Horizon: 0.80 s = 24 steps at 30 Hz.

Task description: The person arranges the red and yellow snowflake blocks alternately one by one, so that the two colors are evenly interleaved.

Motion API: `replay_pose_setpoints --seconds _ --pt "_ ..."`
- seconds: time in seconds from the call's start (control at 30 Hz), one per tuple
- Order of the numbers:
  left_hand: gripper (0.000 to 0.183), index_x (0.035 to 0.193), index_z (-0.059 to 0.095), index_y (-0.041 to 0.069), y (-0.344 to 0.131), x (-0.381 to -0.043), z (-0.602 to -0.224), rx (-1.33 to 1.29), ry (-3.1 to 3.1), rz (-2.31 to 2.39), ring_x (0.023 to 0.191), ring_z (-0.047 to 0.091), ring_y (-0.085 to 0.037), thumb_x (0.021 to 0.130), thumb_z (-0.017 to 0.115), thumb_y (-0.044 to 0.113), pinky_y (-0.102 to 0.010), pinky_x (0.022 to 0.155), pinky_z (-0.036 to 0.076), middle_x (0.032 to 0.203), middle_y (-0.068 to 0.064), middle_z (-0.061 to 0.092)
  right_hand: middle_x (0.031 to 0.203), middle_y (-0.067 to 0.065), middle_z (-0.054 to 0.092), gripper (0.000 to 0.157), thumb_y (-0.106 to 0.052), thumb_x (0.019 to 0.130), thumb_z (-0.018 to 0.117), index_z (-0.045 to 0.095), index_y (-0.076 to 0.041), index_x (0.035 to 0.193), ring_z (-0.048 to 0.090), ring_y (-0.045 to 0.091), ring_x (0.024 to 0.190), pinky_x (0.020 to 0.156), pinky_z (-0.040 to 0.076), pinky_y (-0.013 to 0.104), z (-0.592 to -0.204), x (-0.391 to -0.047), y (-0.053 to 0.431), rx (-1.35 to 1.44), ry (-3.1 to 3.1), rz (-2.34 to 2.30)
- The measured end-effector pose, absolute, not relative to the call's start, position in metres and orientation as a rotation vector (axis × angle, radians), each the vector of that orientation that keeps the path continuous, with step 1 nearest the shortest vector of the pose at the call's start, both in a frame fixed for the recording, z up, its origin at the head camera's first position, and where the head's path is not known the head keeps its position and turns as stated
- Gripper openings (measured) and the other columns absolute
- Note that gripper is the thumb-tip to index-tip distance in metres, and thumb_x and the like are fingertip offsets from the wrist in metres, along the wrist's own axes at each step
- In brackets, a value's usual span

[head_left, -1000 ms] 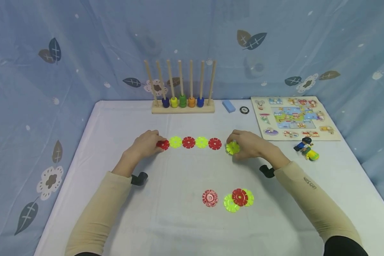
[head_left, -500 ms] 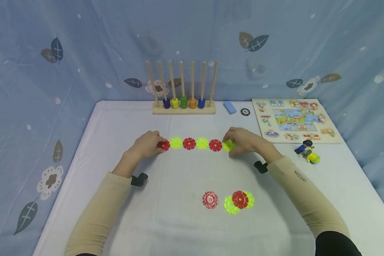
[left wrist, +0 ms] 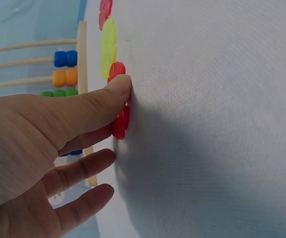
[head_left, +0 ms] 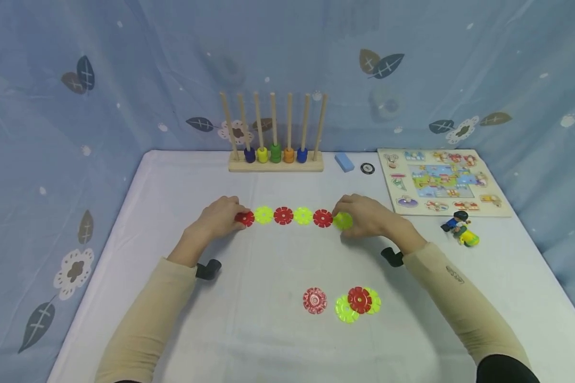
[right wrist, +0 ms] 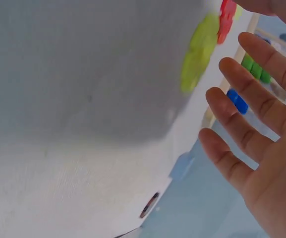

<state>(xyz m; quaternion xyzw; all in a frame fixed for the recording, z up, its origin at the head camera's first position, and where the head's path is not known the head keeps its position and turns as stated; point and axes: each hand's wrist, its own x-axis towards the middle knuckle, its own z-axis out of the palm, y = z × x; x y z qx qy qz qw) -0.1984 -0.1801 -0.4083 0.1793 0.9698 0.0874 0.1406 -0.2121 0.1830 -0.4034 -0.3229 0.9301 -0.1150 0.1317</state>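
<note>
Your left hand pinches a glossy red, petal-edged disc between thumb and fingers, at the left end of a row alternating red and yellow-green across the white tabletop. Your right hand has its fingers spread beside the bright, scalloped yellow-green disc ending the row's right side.

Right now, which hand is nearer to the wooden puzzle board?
Right. The right hand is left of the puzzle board; the left hand is much farther left, pinching the leftmost red disc.
</note>
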Motion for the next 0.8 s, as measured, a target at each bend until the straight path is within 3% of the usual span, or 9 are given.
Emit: replay_pose_setpoints --seconds 0.4,0.57,0.8 --pt "0.046 0.125 0.066 0.013 -0.181 -0.199 -0.408 0.540 2.813 0.262 0.083 0.051 -0.021 0.082 0.077 0.023 -0.033 0.073 0.046 0.095 -0.007 0.060 0.117 -0.002 0.065 0.043 -0.033 0.075 0.081 0.067 -0.021 0.114 0.057 0.020 0.112 0.098 0.048 0.042 -0.405 -0.167 0.163 -1.214 2.609 -0.266" --pt "0.046 0.125 0.066 0.013 -0.182 -0.197 -0.408 0.551 2.809 0.242 0.081 0.048 -0.021 0.082 0.077 0.022 -0.031 0.070 0.043 0.091 -0.007 0.058 0.113 -0.005 0.066 0.045 -0.042 0.077 0.077 0.067 -0.023 0.116 0.060 0.015 0.106 0.095 0.049 0.038 -0.407 -0.140 0.147 -1.354 2.528 -0.181" --pt "0.048 0.126 0.065 0.013 -0.181 -0.197 -0.408 0.534 2.808 0.250 0.084 0.050 -0.021 0.081 0.078 0.023 -0.032 0.074 0.046 0.094 -0.008 0.060 0.114 -0.006 0.060 0.047 -0.047 0.078 0.074 0.062 -0.028 0.119 0.059 0.009 0.096 0.091 0.049 0.029 -0.405 -0.103 0.124 -1.566 2.374 -0.043"
